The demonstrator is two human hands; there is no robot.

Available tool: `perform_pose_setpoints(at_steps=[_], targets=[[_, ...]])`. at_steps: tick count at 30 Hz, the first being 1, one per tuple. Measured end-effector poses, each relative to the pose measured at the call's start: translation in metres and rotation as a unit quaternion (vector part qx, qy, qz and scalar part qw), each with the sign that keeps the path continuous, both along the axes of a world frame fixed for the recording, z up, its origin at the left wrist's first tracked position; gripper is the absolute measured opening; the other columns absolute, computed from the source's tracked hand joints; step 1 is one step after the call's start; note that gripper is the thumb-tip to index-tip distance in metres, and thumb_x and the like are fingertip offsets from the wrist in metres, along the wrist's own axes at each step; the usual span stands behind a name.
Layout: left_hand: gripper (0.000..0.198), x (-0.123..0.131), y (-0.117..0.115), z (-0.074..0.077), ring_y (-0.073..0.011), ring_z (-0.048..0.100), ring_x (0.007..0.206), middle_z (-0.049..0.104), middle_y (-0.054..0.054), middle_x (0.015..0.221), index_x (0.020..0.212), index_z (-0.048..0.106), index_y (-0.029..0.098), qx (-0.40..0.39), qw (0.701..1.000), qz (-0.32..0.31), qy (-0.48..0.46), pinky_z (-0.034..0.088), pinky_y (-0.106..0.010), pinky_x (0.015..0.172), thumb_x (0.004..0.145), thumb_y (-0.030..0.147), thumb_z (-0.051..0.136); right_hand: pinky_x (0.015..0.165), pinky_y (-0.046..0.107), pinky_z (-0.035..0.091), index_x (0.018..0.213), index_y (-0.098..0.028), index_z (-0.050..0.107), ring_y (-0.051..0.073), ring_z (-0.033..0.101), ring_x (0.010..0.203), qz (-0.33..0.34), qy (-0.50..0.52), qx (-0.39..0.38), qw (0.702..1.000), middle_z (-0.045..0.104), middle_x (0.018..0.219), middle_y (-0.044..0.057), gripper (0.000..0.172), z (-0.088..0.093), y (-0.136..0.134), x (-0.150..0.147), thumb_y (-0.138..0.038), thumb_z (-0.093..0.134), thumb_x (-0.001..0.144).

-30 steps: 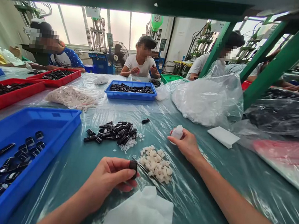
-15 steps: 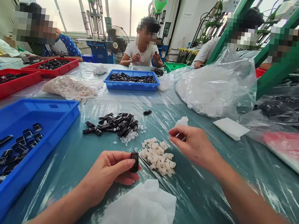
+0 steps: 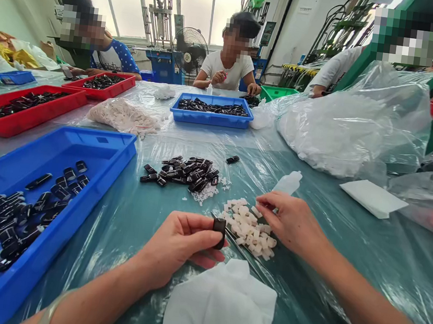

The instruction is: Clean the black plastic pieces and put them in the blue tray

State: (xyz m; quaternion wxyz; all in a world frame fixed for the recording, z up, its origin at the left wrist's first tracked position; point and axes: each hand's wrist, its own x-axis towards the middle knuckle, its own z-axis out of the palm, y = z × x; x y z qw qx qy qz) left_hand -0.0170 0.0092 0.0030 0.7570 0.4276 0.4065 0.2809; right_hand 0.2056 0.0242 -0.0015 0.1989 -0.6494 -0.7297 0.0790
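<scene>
My left hand (image 3: 186, 242) grips a small black plastic casing (image 3: 218, 232), upright between thumb and fingers. Beside the pile of small white plastic pieces (image 3: 250, 226), my right hand (image 3: 292, 221) has its fingertips drawn together in a pinch; whatever is between them is too small to make out. Just behind that hand lies a translucent squeeze bottle (image 3: 288, 182). Tweezers (image 3: 243, 249) rest partly under the white pieces. A heap of black casings (image 3: 189, 172) sits farther back, with tiny white bits (image 3: 205, 193) at its edge.
A blue tray (image 3: 122, 158) of black parts stands at my left, red trays (image 3: 19, 127) beyond it. A white cloth (image 3: 220, 309) lies in front of me. Another blue tray (image 3: 211, 119), a big plastic bag (image 3: 342, 130) and folded paper (image 3: 373, 198) are farther off. Several co-workers sit around the table.
The view has shifted, so the table things appear farther right. My right hand has come down from near the bottle to the edge of the white pieces. My left hand still holds the casing.
</scene>
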Motion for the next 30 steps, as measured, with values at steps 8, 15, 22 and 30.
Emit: perform_pose_setpoints(at_steps=[8,15,22,30], targets=[[0.015,0.002,-0.005,-0.001,-0.0117,0.058,0.063,0.066,-0.005,0.069,0.078,0.073,0.014,0.057,0.997,-0.023,0.036,0.049,-0.019,0.056,0.066,0.023,0.071,0.053,0.023,0.048,0.070,-0.019,0.063,0.013,0.060,0.059,0.119,0.268,0.012,0.956,0.066,0.065,0.000,0.008,0.028,-0.034,-0.028,-0.023,0.062,0.077],[0.015,0.005,-0.009,0.000,-0.0121,0.054,0.062,0.064,-0.004,0.066,0.080,0.075,0.016,0.098,0.994,-0.024,0.040,0.048,-0.020,0.055,0.067,0.017,0.068,0.057,0.024,0.050,0.077,-0.021,0.068,0.013,0.062,0.064,0.236,0.298,0.076,0.922,0.068,0.074,0.003,0.017,0.027,-0.043,-0.039,-0.006,0.059,0.077],[0.018,0.005,-0.008,0.000,-0.0119,0.052,0.061,0.062,-0.003,0.064,0.084,0.075,0.015,0.126,0.990,-0.036,0.045,0.048,-0.021,0.055,0.070,0.014,0.063,0.057,0.026,0.052,0.080,-0.021,0.069,0.014,0.063,0.064,0.259,0.271,0.121,0.919,0.069,0.074,0.005,0.021,0.022,-0.043,-0.042,-0.003,0.059,0.075],[0.014,0.004,-0.008,-0.003,-0.0122,0.051,0.058,0.061,-0.003,0.061,0.076,0.075,0.015,0.147,0.987,-0.019,0.054,0.049,-0.022,0.055,0.070,0.021,0.064,0.054,0.023,0.054,0.085,-0.024,0.071,0.015,0.065,0.065,0.237,0.249,0.095,0.934,0.070,0.078,0.004,0.022,0.017,-0.043,-0.043,-0.007,0.059,0.076]])
